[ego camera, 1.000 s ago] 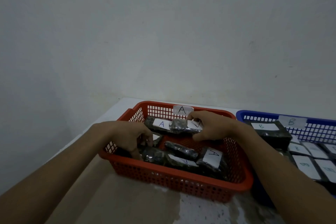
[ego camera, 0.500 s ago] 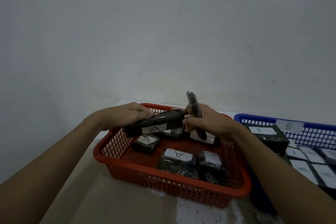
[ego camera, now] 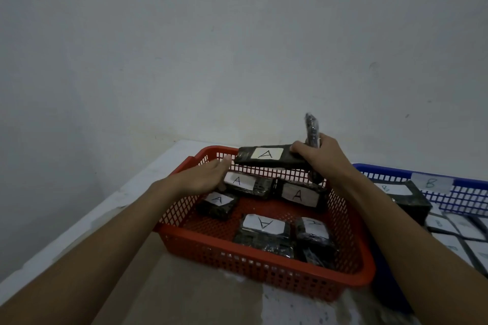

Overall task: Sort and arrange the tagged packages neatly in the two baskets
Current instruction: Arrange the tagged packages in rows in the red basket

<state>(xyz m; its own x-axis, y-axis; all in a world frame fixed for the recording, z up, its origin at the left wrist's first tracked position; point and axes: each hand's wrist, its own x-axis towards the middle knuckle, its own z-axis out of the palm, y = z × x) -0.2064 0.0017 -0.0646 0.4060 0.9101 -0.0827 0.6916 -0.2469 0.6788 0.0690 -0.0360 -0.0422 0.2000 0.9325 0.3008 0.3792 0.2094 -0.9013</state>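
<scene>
A red basket (ego camera: 264, 266) sits in front of me with several black wrapped packages tagged A inside, among them one (ego camera: 264, 224) near the front. My right hand (ego camera: 320, 158) is above the basket's far rim, shut on two packages: a long one tagged A (ego camera: 266, 157) held flat and a second one (ego camera: 312, 126) standing on edge. My left hand (ego camera: 203, 177) hovers flat and open over the basket's left side, just left of the long package. To the right is a blue basket (ego camera: 449, 187) with packages tagged B.
Both baskets rest on a table (ego camera: 126, 192) pushed against a plain wall. A large black package (ego camera: 406, 198) tagged B lies on top at the blue basket's left end. A brown surface lies under the red basket's front.
My left hand let go of the long A package and dropped open toward the basket. My right hand now holds both packages, lifted a little higher.
</scene>
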